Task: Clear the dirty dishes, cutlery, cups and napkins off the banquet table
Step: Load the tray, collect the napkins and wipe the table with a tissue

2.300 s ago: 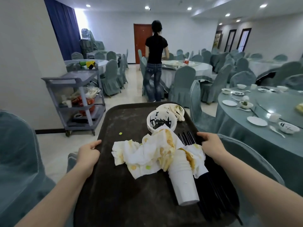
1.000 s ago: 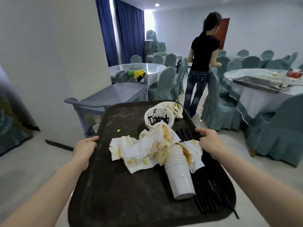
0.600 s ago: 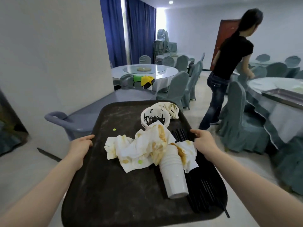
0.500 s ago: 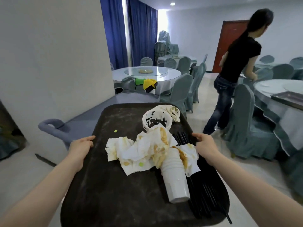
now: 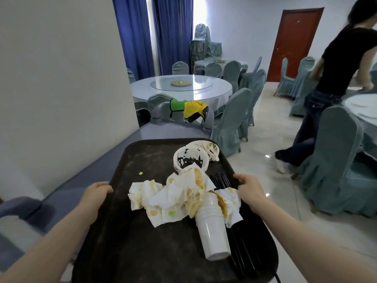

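The tray — dark, oval-cornered and dusted with pale smears — is held level over the grey top of a service cart, gripped at both long edges. Its left rim is clasped by the left hand, the thumb laid over the lip and the fingers curled beneath; its right rim is clasped in the same way by the right hand. On the tray a heap of stained napkins is spread across the middle, blotched yellow and brown, with a small green scrap caught in the folds. A stack of white cups is laid on its side against the napkins, its open mouth turned toward the near edge. Black chopsticks are lined along the right side, partly covered by the napkins and cups. Toward the far end a white bowl streaked with dark sauce is set, touching a soiled plate just behind it. A lone green crumb is seen on the bare tray surface. At the cart's far handle green and yellow gloves are draped. Beyond, a round worktop with a glass turntable is ringed by covered chairs, and a person in a black top is bent over another worktop at the right.
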Tool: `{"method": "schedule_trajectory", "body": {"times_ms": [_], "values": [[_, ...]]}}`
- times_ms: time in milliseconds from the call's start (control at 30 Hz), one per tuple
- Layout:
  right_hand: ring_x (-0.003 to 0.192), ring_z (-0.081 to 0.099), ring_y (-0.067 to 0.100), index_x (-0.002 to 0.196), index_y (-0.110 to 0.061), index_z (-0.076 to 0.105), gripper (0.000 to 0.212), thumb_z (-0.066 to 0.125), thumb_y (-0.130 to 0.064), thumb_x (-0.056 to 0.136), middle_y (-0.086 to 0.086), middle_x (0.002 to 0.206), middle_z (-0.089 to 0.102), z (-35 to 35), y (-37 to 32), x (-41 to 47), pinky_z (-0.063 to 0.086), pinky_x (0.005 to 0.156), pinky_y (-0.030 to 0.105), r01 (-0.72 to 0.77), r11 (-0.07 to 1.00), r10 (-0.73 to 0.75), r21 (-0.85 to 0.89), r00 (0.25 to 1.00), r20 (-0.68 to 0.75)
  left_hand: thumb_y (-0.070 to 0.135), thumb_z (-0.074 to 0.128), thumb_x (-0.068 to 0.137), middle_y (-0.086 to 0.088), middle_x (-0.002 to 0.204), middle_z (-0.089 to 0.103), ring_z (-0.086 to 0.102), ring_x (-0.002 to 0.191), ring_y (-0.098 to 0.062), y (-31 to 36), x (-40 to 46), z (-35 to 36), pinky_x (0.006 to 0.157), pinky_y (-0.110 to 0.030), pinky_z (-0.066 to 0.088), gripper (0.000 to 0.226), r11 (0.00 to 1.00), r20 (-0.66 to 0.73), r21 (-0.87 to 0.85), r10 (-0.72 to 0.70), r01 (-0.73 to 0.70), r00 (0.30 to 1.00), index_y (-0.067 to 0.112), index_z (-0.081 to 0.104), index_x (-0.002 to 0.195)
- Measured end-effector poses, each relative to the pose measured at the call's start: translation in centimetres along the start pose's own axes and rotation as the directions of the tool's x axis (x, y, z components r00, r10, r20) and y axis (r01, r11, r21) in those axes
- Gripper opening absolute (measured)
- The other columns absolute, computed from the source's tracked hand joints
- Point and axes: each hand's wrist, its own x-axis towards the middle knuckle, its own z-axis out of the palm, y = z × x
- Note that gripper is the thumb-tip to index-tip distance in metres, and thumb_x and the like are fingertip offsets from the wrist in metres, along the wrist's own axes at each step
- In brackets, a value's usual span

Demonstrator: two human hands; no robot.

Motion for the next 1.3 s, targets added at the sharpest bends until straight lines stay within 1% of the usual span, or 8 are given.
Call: {"method": "schedule_trajectory", "body": {"times_ms": [167,500,700,833,1033,1100,1200,1300], "values": [[0.114,0.059,0.022,0.134,-0.011,0.055,0.06,0.051,0.009,0.077,0.009,0.128,0.062,5.0,-1.2,8.0,0.045,0.099,0.032,-0.016,1.0,0.017,-0.015,0.998,0.059,-0.001,0.052,0.084,-0.006,0.084,0.066,0.061,0.076,-0.026,0.2,7.5,2.1,0.063,-0.029,0.047,0.032,0.995,0.0,-0.018,-0.1,0.1,0.995,0.023,0.068,0.097],[0.115,0.058,0.02,0.132,-0.015,0.056,0.058,0.041,0.007,0.081,0.006,0.128,0.062,12.4,-2.1,19.3,0.043,0.099,0.028,-0.042,0.996,0.047,-0.084,0.997,0.059,0.0,0.049,0.084,-0.012,0.095,0.068,0.065,0.091,-0.034,0.2,20.8,5.7,0.092,-0.048,0.051,0.035,0.965,0.03,-0.012,-0.261,0.261,0.965,0.022,0.069,0.102],[0.101,0.062,0.019,0.124,-0.019,0.058,0.05,0.046,0.005,0.082,0.0,0.11,0.067,14.3,-3.2,22.8,0.043,0.082,0.023,-0.062,0.992,0.06,-0.106,0.998,-0.017,0.009,0.051,0.083,-0.008,0.102,0.071,0.066,0.094,-0.03,0.0,25.1,7.5,0.09,-0.048,0.053,0.035,0.96,0.02,-0.018,-0.279,0.279,0.96,0.026,0.072,0.106],[0.082,0.061,0.012,0.108,-0.025,0.055,0.036,0.051,-0.001,0.081,-0.014,0.084,0.06,14.5,-3.8,24.3,0.038,0.059,0.017,-0.134,0.989,0.129,-0.056,0.989,-0.077,0.014,0.057,0.079,-0.003,0.099,0.072,0.067,0.092,-0.026,0.4,27.3,8.3,0.088,-0.046,0.053,0.027,0.971,-0.034,-0.082,-0.226,0.223,0.973,0.029,0.077,0.089],[0.084,0.065,0.021,0.106,-0.019,0.063,0.022,0.056,-0.017,0.085,-0.001,0.087,0.07,13.6,-4.0,22.9,0.051,0.077,0.032,-0.206,0.975,0.204,-0.086,0.979,-0.032,0.022,0.058,0.085,-0.01,0.124,0.061,0.058,0.113,-0.024,-0.2,28.2,8.3,0.099,-0.041,0.045,0.044,0.981,0.003,-0.112,-0.16,0.159,0.987,0.017,0.056,0.129],[0.081,0.066,0.019,0.104,-0.021,0.065,0.022,0.054,-0.019,0.085,-0.002,0.085,0.07,13.1,-3.5,21.1,0.053,0.076,0.032,-0.208,0.975,0.208,-0.079,0.978,0.002,0.018,0.05,0.095,-0.011,0.123,0.06,0.062,0.1,-0.017,-0.1,26.9,7.6,0.087,-0.029,0.05,0.046,0.979,0.052,-0.128,-0.153,0.158,0.987,0.016,0.045,0.14],[0.079,0.066,0.018,0.097,-0.023,0.069,0.02,0.052,-0.02,0.087,-0.003,0.082,0.07,12.5,-3.0,17.7,0.054,0.076,0.034,-0.198,0.977,0.199,-0.075,0.98,0.012,-0.001,0.038,0.096,-0.007,0.094,0.055,0.063,0.065,-0.005,0.5,24.5,5.6,0.051,-0.011,0.047,0.039,0.979,0.163,-0.148,-0.115,0.139,0.98,0.012,0.041,0.133],[0.077,0.068,0.026,0.08,-0.022,0.07,0.02,0.051,-0.018,0.087,0.006,0.079,0.072,11.9,-3.0,14.5,0.057,0.078,0.042,-0.236,0.972,0.236,-0.002,0.972,0.014,-0.002,0.047,0.089,-0.007,0.097,0.056,0.064,0.063,-0.004,1.9,21.2,4.3,0.054,-0.016,0.046,0.034,0.98,0.213,-0.145,-0.102,0.135,0.972,0.016,0.047,0.119]]}}
